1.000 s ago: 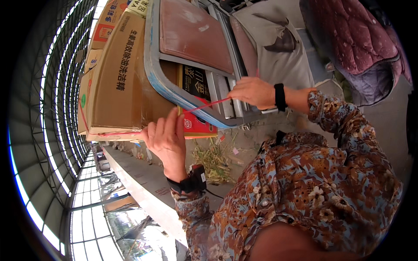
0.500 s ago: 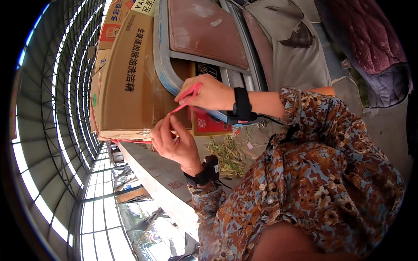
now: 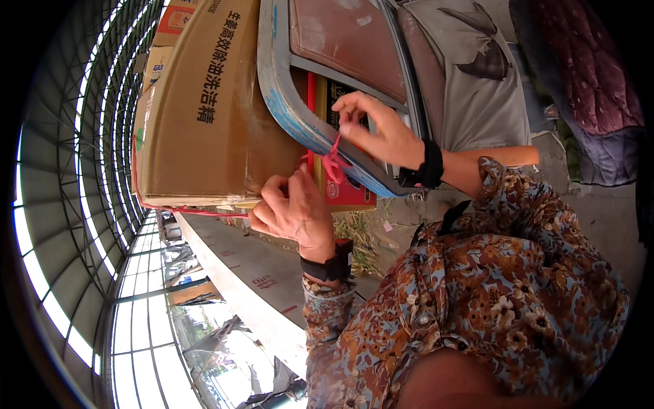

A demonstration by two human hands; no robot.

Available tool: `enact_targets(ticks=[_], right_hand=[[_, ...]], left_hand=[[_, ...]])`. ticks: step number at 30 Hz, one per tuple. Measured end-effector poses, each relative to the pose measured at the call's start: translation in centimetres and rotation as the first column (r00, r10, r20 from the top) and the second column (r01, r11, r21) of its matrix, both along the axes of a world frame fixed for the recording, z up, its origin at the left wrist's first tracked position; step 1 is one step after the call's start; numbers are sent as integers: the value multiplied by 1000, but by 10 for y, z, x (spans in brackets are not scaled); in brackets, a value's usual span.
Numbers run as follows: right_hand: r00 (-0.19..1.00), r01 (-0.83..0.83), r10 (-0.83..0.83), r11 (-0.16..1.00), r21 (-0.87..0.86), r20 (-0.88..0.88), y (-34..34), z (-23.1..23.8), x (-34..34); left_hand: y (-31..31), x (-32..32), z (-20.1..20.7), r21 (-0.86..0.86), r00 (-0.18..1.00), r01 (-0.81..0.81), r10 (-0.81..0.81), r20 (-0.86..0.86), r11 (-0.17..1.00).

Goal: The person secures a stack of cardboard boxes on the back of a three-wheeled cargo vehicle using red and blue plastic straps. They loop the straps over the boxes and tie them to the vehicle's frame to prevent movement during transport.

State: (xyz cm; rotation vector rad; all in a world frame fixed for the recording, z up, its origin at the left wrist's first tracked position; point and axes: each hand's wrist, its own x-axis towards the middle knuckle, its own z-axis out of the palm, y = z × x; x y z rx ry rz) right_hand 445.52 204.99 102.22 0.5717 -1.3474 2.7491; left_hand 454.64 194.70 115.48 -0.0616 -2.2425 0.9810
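Note:
A pink-red cord (image 3: 334,165) is bunched in a loose loop against the curved blue-and-grey metal frame (image 3: 300,119) of a brown padded panel. My left hand (image 3: 294,211) is below and left of that bunch, beside the big cardboard box (image 3: 225,129), its fingertips pinched together on a red strand. Above the bunch is my right hand (image 3: 380,129), fingers curled, with a strand of the cord running up to its thumb. Another red length of cord (image 3: 211,213) runs along the box's lower edge to my left hand. A red-and-black carton (image 3: 354,195) shows behind the frame.
More cartons (image 3: 158,67) are stacked at the far left. A torn grey cover (image 3: 470,102) and a maroon quilt (image 3: 579,61) lie to the right. Dry plant scraps (image 3: 361,232) litter the floor near a pale ledge (image 3: 231,273).
My hands have moved apart, the right one going right. The cord, earlier stretched between both hands, now gathers at the frame. The view has shifted a little.

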Motion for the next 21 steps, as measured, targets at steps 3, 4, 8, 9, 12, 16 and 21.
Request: enact_targets(ticks=[3, 4, 8, 9, 12, 16, 21], right_hand=[[907, 314, -167, 881, 355, -387, -17, -26, -36], [966, 65, -1, 968, 243, -258, -26, -28, -47], [772, -623, 624, 780, 54, -122, -22, -4, -70], [720, -669, 678, 735, 111, -148, -17, 1, -81], [576, -752, 803, 595, 283, -156, -18, 20, -101], [441, -807, 897, 394, 440, 7, -28, 34, -112], [193, -979, 971, 200, -33, 142, -39, 29, -109]], left_hand=[[-5, -13, -2, 44, 992, -107, 109, -55, 993], [-6, -19, -3, 56, 987, -149, 152, -59, 987], [1, -6, 2, 2, 982, -190, 190, -14, 982], [-2, -12, -1, 17, 987, -161, 161, 0, 987], [8, -20, 0, 24, 991, -120, 119, 56, 992], [14, -22, -8, 91, 988, -86, 74, 132, 992], [4, -25, -9, 182, 978, -12, -27, 208, 983]])
